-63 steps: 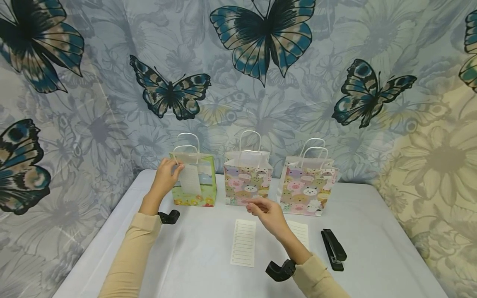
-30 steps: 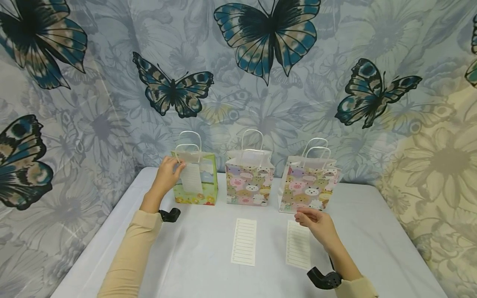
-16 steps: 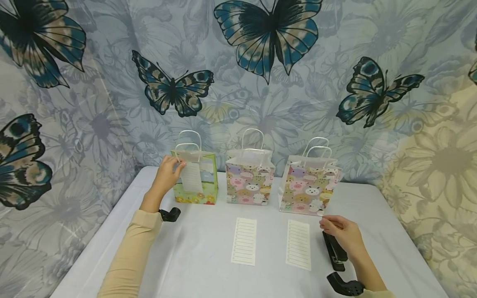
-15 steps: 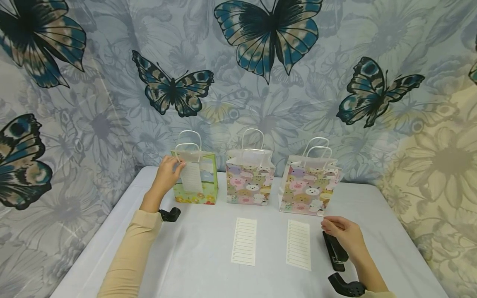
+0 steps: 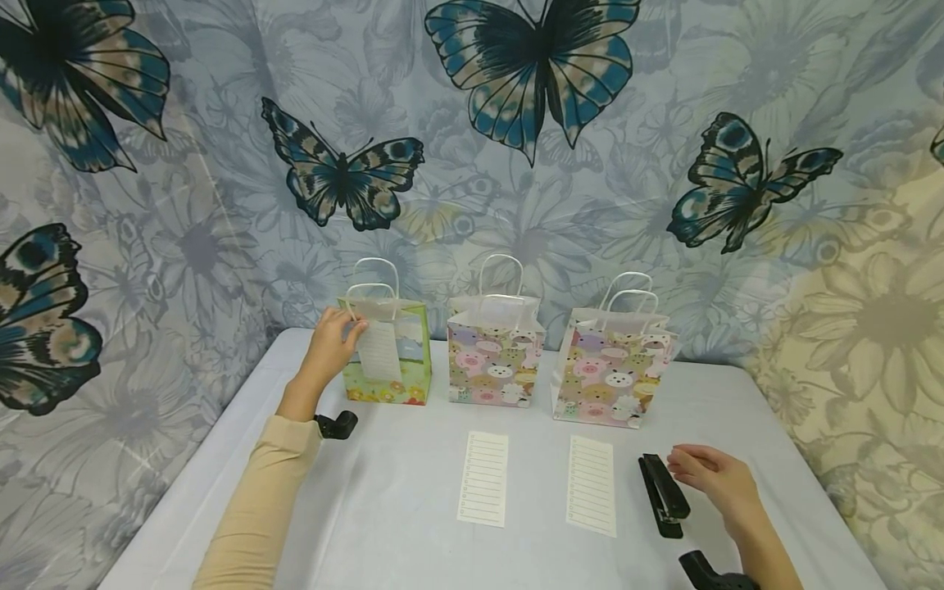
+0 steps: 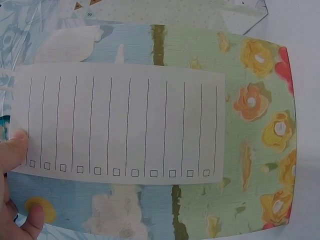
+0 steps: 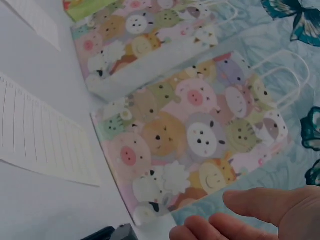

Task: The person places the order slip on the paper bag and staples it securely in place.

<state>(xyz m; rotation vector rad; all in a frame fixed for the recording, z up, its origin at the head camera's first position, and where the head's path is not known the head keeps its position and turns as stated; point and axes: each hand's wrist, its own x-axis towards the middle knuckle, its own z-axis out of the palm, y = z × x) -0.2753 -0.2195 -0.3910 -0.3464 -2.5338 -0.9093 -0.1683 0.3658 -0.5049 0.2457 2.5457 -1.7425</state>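
Left hand (image 5: 330,348) pinches lined paper slip (image 5: 379,351) against glossy green bag (image 5: 407,369); right hand (image 5: 717,482) relaxed, empty, beside slim black stapler (image 5: 663,494).

The right hand (image 5: 714,478) has moved right, past the stapler (image 5: 662,494).

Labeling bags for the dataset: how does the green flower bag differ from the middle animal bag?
The green flower bag is printed with flowers on green and blue; the middle animal bag carries pastel cartoon animal faces. The left hand holds a lined checklist slip against the front of the green flower bag; the middle animal bag's front is bare and nobody touches it. Both stand upright on the table, with white looped handles.
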